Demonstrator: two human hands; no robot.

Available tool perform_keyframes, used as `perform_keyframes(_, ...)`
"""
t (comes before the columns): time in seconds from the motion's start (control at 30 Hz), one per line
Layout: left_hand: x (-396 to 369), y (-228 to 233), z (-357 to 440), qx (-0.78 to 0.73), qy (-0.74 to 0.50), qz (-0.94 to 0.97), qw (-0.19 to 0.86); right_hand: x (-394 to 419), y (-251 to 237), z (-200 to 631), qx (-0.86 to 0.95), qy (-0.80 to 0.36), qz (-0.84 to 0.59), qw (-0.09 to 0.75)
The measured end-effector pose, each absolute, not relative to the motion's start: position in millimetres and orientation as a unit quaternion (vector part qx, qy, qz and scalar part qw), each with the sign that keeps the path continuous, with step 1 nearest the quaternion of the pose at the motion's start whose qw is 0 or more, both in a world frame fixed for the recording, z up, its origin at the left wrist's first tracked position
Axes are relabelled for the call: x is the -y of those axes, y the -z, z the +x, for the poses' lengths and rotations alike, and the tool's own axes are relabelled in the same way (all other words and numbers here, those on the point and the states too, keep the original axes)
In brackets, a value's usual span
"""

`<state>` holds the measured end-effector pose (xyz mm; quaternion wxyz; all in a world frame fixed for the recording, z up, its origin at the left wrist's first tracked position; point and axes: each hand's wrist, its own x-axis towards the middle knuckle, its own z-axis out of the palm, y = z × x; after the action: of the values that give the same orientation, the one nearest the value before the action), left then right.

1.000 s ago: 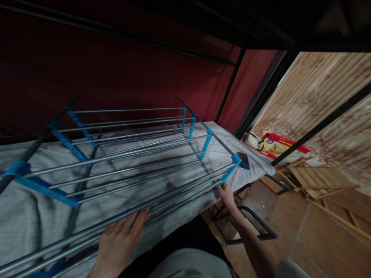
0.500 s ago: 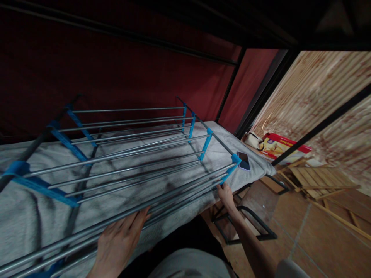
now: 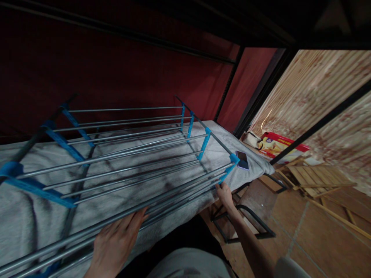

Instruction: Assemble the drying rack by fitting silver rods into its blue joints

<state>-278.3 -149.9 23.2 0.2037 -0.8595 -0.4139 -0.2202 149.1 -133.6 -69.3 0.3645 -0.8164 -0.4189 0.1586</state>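
At far left, a metal rack [image 3: 121, 154] with grey bars and blue plastic joints lies on its side on a grey blanket [image 3: 26, 224], which covers a bed-like surface. The bars run approx. left to right, w/ blue crosspieces at both ends.

Low in the picture, the left hand [image 3: 116, 243] lies flat on the nearest bars of the rack, fingers stretched out and slightly spread, palm down. It presses on the bars and does not close around them.

More to the right, the right hand [image 3: 224, 193] touches the near right corner of the rack, just under a blue joint [image 3: 233, 159]. The fingers curl at the bar ends there, but I cannot tell if they really grip a bar or only rest against it.

Just beside this corner, a phone [image 3: 242, 160] lies on the blanket, screen up, near the blanket's edge.

Below the bed edge stands a black metal frame [image 3: 246, 224] on the tiled floor [image 3: 313, 247]. Further right, a red box [image 3: 282, 148] leans near the wall, and wooden slat pieces [image 3: 315, 175] lie on the floor.
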Motion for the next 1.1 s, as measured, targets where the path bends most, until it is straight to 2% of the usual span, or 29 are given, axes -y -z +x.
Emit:
perform_keyframes(0.17, 151.5, -25.5, -277.1, 0.429, 0.226, -0.857, 0.176, 134.3, 70.2, 149.9, 0.423, -0.163, -0.814, 0.364)
perform_keyframes(0.37, 151.2, -32.7, -273.1, 0.41, 0.247, -0.855, 0.201, 133.7, 69.2, 149.8, 0.422, -0.164, -0.815, 0.361)
perform_keyframes(0.53, 150.1, -24.7, -279.8, 0.42, 0.227, -0.863, 0.165, 134.0, 66.2, 152.2, 0.423, -0.166, -0.816, 0.357)
perform_keyframes(0.9, 151.4, -33.1, -274.8, 0.408, 0.217, -0.856, 0.232, 134.7, 66.3, 152.9, 0.428, -0.172, -0.815, 0.352)
perform_keyframes(1.1, 151.5, -34.9, -273.7, 0.401, 0.223, -0.86, 0.223, 135.5, 65.8, 153.3, 0.433, -0.171, -0.811, 0.354)
